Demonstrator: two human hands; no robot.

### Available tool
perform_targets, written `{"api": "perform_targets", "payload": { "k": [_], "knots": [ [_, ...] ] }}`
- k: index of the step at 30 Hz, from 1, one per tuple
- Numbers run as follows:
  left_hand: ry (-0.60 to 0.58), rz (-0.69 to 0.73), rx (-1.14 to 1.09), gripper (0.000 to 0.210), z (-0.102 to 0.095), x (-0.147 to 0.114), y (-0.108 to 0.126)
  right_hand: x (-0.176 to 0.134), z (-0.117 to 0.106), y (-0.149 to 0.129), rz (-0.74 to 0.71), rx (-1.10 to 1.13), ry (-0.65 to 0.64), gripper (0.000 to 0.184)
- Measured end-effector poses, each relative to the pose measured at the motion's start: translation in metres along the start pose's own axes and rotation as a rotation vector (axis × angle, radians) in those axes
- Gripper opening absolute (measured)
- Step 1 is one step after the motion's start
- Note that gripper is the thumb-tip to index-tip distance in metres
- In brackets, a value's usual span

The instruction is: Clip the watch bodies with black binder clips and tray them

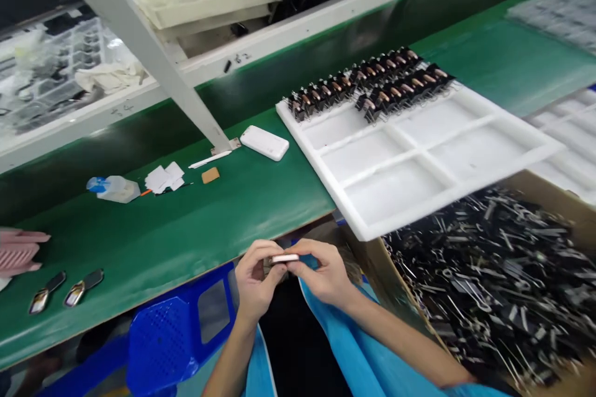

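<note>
Both my hands meet low in front of me, below the edge of the green bench [195, 223]. My left hand [255, 282] and my right hand [326, 276] together pinch a small flat pale part [285, 258] between the fingertips. To the right lies a white compartment tray [419, 155] with two rows of dark clipped parts [372, 84] along its far edge. Beneath and right of the tray, a cardboard box [493, 279] holds a heap of black binder clips.
On the bench lie a white phone-like case [264, 142], a white pen [209, 159], paper slips [164, 178], a small bottle [114, 188], and two metal pieces [65, 290]. A pink object [18, 252] sits at the left edge. A blue plastic stool [172, 335] stands below.
</note>
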State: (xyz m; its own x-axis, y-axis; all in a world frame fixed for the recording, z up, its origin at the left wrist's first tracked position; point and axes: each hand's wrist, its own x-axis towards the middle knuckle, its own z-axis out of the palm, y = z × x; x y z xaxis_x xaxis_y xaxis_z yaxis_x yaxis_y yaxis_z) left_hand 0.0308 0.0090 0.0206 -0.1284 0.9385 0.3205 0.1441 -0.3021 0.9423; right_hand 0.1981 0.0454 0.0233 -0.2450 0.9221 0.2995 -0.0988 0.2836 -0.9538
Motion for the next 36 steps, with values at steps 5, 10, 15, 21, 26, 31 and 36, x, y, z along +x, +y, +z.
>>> {"api": "perform_targets", "payload": {
  "k": [5,10,15,21,26,31,36],
  "knots": [
    [0.251,-0.160,-0.065,0.019,-0.025,-0.020,-0.011,0.010,0.022,0.003,0.200,0.011,-0.300,0.019],
    [0.551,-0.337,-0.079,0.025,-0.080,-0.045,-0.010,0.043,0.049,0.013,0.235,-0.070,-0.345,0.028],
    [0.705,-0.313,-0.024,0.036,-0.141,-0.052,-0.016,0.093,0.080,0.005,0.186,-0.112,-0.275,0.037],
    [0.674,-0.311,0.031,0.049,-0.199,-0.031,-0.049,0.191,0.150,-0.027,-0.169,-0.235,-0.269,0.028],
    [0.629,-0.342,0.064,0.041,-0.211,-0.026,-0.068,0.329,0.213,-0.059,-0.518,-0.590,-0.154,0.045],
    [0.654,-0.318,0.061,0.032,-0.208,-0.032,-0.069,0.405,0.252,-0.069,-0.261,-0.955,-0.216,0.065],
    [0.646,-0.305,0.051,0.023,-0.207,-0.033,-0.066,0.409,0.253,-0.087,-0.318,-0.993,-0.163,0.022]
  ]
}}
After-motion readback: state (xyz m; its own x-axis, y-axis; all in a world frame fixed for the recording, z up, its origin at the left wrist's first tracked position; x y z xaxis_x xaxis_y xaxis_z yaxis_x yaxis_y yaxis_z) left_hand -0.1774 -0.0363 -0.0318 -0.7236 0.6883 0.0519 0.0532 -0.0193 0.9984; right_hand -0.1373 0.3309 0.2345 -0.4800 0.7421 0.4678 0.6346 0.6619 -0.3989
